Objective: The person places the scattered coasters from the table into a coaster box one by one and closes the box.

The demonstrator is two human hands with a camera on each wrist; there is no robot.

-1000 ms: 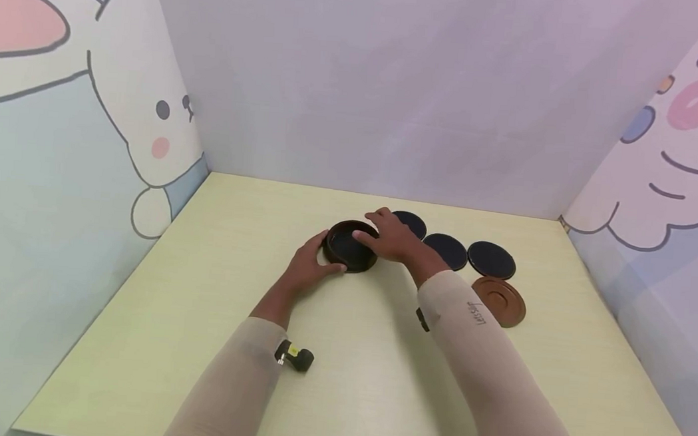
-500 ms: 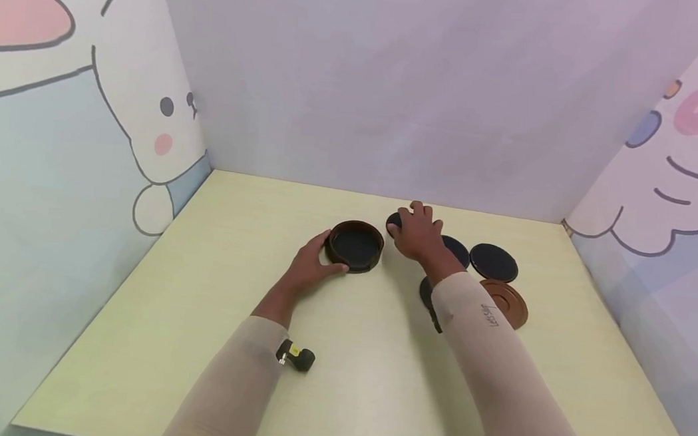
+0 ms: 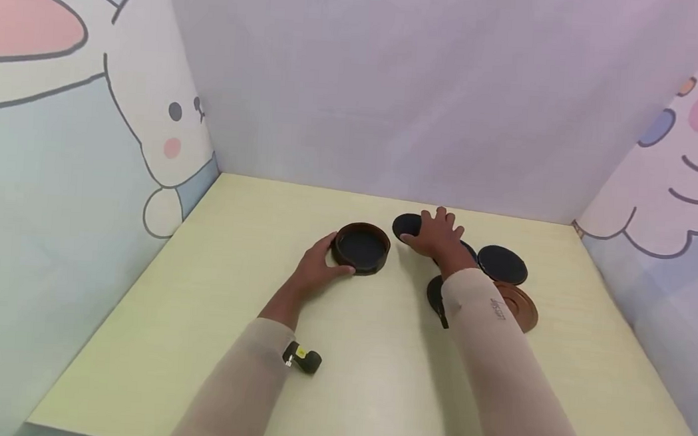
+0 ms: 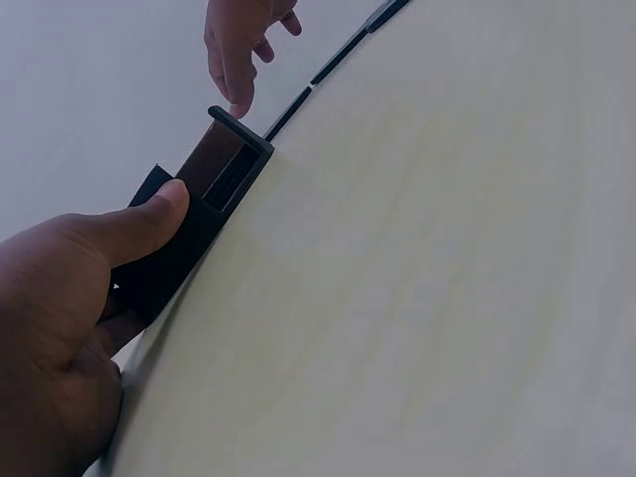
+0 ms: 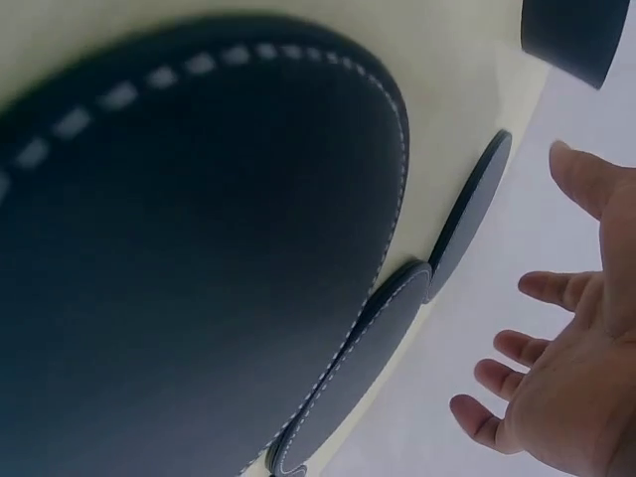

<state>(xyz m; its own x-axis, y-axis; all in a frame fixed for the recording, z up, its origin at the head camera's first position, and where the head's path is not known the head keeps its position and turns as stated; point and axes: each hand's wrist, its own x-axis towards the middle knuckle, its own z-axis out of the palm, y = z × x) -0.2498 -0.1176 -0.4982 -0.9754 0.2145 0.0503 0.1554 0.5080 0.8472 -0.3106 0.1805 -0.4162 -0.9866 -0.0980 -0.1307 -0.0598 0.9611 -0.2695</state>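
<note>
Left grip (image 3: 316, 268) clasps a round holder (image 3: 363, 229); right grip (image 3: 436, 237) (fingers spread) hovers by a black disc (image 3: 406, 226).

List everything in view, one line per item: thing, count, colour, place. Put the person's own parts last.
table: 1, pale yellow, beneath everything
round holder: 1, black and dark brown, on the table
black discs: 4, black, right of the holder; two partly hidden
brown disc: 1, brown, right side of the table, partly hidden
back wall: 1, pale lilac, behind the table
side walls: 2, pale blue and white with cartoon animals, left and right
wrist devices: 2, black, one per wrist
sleeves: 2, beige, on both forearms
left hand: 1, bare, gripping the holder
right hand: 1, bare, by the farthest black disc
</note>
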